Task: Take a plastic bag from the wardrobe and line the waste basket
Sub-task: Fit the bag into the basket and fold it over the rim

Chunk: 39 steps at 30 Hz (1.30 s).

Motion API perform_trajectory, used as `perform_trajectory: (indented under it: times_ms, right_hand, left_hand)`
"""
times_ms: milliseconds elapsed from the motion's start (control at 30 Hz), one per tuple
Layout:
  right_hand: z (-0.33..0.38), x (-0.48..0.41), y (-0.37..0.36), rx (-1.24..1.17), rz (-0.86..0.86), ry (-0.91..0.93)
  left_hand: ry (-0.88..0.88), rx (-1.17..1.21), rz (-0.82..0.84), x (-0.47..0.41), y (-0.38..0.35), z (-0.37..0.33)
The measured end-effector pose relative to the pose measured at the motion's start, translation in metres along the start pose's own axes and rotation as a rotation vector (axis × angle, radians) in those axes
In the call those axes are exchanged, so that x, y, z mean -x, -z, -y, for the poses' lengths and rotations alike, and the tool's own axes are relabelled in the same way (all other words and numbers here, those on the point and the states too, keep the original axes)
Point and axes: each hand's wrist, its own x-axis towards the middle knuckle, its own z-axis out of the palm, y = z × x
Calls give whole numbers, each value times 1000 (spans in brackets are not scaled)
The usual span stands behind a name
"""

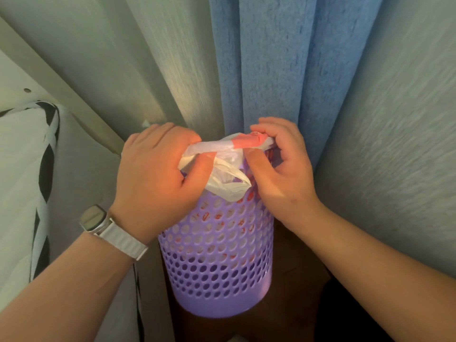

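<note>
Blue curtain (271, 70) hangs at 12 o'clock behind the purple waste basket (217, 275), which stands upright on the floor. Left hand (155, 174) at 9 o'clock of the basket mouth and right hand (276, 169) at 3 o'clock each pinch the plastic bag (227, 183). Its bunched edge runs 9-to-3 between them above the rim; the body sags inside. Judgement: both hands equally near; the edge must next spread outward over the rim.

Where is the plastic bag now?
Centre of the head view: the white plastic bag is gripped by the left hand and right hand above the purple perforated waste basket.
</note>
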Motion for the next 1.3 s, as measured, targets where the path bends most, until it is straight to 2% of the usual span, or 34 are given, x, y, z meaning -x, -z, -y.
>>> perform_trajectory:
  times_ms: [233, 367, 533, 733, 933, 1100, 1300]
  right_hand:
    - [1, -1, 2, 11, -67, -3]
    - [6, 0, 0, 72, -84, 32]
    - [17, 4, -8, 187, -31, 44]
    - [23, 9, -12, 241, 30, 27]
    - [14, -1, 7, 213, 40, 155]
    - [3, -10, 11, 217, 149, 102]
    - [1, -3, 4, 169, 37, 92]
  left_hand:
    - [34, 55, -1, 2, -1, 1]
    - [-19, -7, 8, 0, 2, 0]
    - [-92, -123, 88, 3, -4, -19]
    - [-102, -109, 118, 5, -7, -9]
    - [-115, -109, 162, 4, -4, 4]
    - [-116, -80, 141, 4, -3, 10]
    - [-65, -51, 51, 5, -5, 12]
